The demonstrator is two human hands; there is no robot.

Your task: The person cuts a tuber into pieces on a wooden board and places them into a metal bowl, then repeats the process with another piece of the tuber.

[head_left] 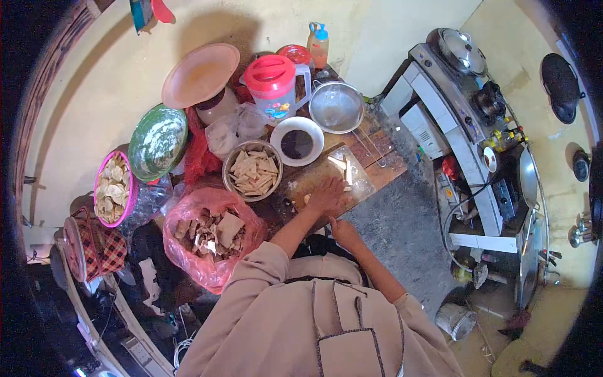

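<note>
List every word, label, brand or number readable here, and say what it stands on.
No text can be read anywhere in this picture.
Pitcher: coloured print on its side, too blurred to read.
Bottle: orange label, too small to read.

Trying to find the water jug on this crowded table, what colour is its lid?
The lid is red, on a clear jug; the head view shows it plainly.
</note>
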